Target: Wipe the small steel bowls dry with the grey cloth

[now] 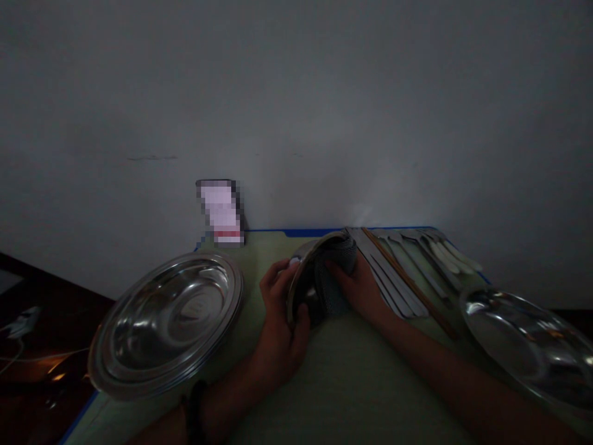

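Note:
A shiny metal bowl (303,287) is tilted on its side above the middle of the table. My left hand (280,309) grips its left side, with the thumb over the near rim and the fingers behind the wall. In my right hand (359,284) is a dark grey patterned cloth (333,287), bunched and pressed against the inside and far rim of the bowl. The cloth hides part of the bowl's inside, and my right fingers are partly covered by it.
Stacked metal basins (162,327) stand at the left, and another metal basin (528,346) at the right. Metal strips or knives, brown chopsticks (407,278) and several spoons (447,253) lie at the back right. A phone (222,210) leans on the wall (296,111).

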The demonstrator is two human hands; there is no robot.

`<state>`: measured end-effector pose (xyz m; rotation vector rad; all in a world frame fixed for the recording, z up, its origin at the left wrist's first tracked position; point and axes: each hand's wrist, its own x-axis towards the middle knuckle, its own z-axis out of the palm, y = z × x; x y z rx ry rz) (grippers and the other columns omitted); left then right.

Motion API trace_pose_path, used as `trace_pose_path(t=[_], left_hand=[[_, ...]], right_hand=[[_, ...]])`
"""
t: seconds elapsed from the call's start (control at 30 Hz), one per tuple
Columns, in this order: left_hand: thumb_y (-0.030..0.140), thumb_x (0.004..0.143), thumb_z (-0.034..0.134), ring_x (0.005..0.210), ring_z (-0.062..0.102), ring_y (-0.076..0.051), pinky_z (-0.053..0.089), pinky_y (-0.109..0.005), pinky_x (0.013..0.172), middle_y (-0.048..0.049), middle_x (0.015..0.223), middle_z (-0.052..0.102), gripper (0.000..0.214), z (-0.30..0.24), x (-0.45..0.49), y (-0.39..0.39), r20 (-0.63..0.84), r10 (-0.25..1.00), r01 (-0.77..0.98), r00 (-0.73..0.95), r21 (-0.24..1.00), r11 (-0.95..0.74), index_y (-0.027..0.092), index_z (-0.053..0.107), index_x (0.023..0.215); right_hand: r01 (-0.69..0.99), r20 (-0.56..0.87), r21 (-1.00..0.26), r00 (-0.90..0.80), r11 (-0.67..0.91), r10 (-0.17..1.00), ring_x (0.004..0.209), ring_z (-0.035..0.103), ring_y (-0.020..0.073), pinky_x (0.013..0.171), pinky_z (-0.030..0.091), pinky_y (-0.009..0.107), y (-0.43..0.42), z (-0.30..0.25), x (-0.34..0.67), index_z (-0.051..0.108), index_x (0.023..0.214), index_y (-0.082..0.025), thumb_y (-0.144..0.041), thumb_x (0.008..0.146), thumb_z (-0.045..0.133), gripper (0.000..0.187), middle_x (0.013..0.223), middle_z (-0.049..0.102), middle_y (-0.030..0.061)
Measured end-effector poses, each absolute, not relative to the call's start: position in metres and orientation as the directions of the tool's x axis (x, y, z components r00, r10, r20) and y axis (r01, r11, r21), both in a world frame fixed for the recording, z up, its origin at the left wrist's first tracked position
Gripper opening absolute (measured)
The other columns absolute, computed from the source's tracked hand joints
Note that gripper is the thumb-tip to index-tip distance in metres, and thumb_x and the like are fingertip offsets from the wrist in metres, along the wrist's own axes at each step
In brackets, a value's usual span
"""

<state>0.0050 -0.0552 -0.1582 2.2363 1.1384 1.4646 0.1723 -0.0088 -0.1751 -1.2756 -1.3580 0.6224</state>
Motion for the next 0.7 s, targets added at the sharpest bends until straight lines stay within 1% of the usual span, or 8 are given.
trace_pose_path(t=[0.17,0.33,0.5,0.7], left_hand=[[0.011,0.084,0.047,0.130,0.032,-0.023,0.036,-0.042,0.106,-0.0097,0.134,0.030,0.059,-0.1570,0.0048,-0.0557,0.676,0.708,0.477,0.205,0.562,-0.676,0.027,0.024,0.136],[0.009,0.083,0.048,0.129,0.032,-0.021,0.035,-0.038,0.106,-0.0093,0.134,0.030,0.061,-0.1585,0.0043,-0.0558,0.689,0.695,0.469,0.206,0.554,-0.688,0.025,0.025,0.136],[0.008,0.082,0.048,0.130,0.029,-0.018,0.032,-0.035,0.108,-0.0088,0.134,0.030,0.061,-0.1589,0.0045,-0.0550,0.694,0.689,0.466,0.208,0.549,-0.694,0.025,0.025,0.137],[0.008,0.083,0.048,0.130,0.029,-0.018,0.031,-0.034,0.109,-0.0085,0.135,0.029,0.061,-0.1592,0.0042,-0.0543,0.684,0.698,0.452,0.210,0.565,-0.690,0.025,0.026,0.137]], right_hand=[[0.325,0.335,-0.910,0.206,0.259,0.919,0.100,0.059,0.0246,0.092,0.043,0.042,-0.0088,-0.1744,0.1722,0.056,0.108,-0.018,-0.038,0.079,0.058,0.035,0.107,0.065,0.0093],[0.331,0.339,-0.907,0.213,0.259,0.916,0.102,0.058,0.0252,0.093,0.042,0.045,-0.0091,-0.1741,0.1715,0.056,0.110,-0.018,-0.037,0.079,0.059,0.037,0.109,0.064,0.0100],[0.342,0.360,-0.899,0.218,0.275,0.907,0.100,0.059,0.0253,0.092,0.043,0.046,-0.0087,-0.1757,0.1713,0.057,0.107,-0.020,-0.039,0.079,0.058,0.034,0.107,0.065,0.0094],[0.335,0.369,-0.897,0.212,0.287,0.905,0.100,0.060,0.0254,0.091,0.044,0.046,-0.0078,-0.1776,0.1721,0.057,0.108,-0.021,-0.039,0.079,0.058,0.034,0.107,0.065,0.0088]])
